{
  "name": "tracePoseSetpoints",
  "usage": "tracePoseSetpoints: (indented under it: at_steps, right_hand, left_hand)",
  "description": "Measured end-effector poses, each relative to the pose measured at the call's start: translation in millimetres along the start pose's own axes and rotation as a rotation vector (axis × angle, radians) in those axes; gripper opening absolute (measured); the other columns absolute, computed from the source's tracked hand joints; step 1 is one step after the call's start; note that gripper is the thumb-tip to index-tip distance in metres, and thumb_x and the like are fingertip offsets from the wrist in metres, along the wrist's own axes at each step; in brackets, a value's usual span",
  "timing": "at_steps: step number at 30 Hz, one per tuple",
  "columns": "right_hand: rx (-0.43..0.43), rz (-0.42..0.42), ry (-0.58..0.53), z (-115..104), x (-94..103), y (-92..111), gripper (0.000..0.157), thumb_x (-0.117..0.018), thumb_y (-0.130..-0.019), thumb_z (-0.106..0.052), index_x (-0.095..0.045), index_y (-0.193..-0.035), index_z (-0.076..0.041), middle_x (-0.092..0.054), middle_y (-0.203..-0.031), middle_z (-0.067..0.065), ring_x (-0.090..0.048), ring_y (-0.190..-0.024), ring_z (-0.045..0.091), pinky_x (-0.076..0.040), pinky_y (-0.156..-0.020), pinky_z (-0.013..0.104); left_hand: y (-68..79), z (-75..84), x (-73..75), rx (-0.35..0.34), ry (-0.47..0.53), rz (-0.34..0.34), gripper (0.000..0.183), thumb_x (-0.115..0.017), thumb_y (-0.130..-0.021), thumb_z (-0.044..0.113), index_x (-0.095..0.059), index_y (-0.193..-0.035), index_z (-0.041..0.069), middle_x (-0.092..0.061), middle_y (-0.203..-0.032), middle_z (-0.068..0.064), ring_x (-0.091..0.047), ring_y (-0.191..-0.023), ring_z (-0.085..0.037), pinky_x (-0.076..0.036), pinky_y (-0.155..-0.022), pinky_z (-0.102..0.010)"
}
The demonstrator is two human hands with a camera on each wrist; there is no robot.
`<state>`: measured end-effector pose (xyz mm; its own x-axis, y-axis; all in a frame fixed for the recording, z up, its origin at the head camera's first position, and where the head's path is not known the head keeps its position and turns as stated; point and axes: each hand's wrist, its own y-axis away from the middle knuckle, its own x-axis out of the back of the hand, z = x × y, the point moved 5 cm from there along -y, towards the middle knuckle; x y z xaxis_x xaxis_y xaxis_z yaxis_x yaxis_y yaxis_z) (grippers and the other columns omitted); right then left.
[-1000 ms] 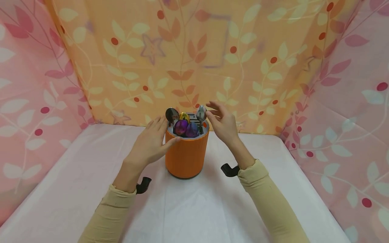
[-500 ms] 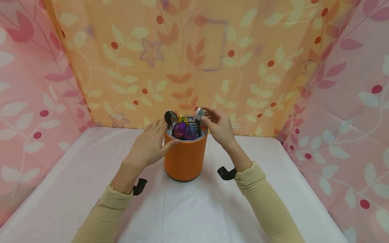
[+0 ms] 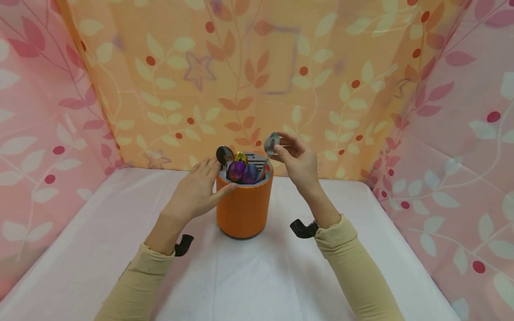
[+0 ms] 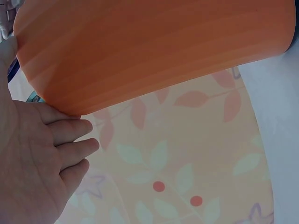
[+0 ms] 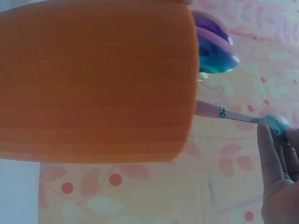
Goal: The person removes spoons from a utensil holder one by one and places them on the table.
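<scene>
An orange cylindrical holder (image 3: 242, 211) stands upright on the table, with several spoons in it, bowls up. My right hand (image 3: 300, 167) pinches a silver spoon (image 3: 272, 143) by its bowl, above the holder's right rim. In the right wrist view this spoon (image 5: 238, 116) shows a pale handle with a patterned band, its lower end still hidden inside the holder. My left hand (image 3: 194, 189) rests against the holder's left side and rim, fingers straight. Close to it are a dark spoon (image 3: 225, 154), a gold spoon (image 3: 241, 158), a purple spoon (image 3: 236, 171) and a blue-violet spoon (image 3: 250, 174).
A white cloth covers the table (image 3: 257, 276). Behind it hangs a yellow leaf-patterned curtain (image 3: 160, 89), with pink patterned curtains (image 3: 453, 147) at both sides. Black curved pieces (image 3: 304, 228) sit at both wrists. A slotted grey insert (image 3: 257, 161) shows inside the holder.
My right hand first closes its fingers on the silver spoon's bowl, then moves up and right with it, tilting and raising the spoon. My left hand stays at the holder.
</scene>
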<state>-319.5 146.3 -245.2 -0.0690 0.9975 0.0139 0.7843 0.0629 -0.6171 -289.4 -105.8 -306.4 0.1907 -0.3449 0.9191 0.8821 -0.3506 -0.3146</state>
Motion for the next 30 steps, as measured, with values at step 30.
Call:
tracePoseSetpoints:
  at_steps: [30]
  right_hand:
    - [0.029, 0.347, -0.148, -13, 98.7, 46, 0.039, -0.073, -0.095, 0.003, -0.066, -0.133, 0.006, -0.068, -0.107, 0.014, -0.072, -0.093, 0.021, -0.063, -0.081, 0.036]
  left_hand:
    - [1.2, -1.0, -1.8, -0.004, 0.054, 0.045, 0.1, -0.041, -0.1, 0.076, -0.021, -0.166, 0.004, -0.023, -0.17, -0.022, -0.018, -0.158, -0.04, -0.016, -0.129, -0.054]
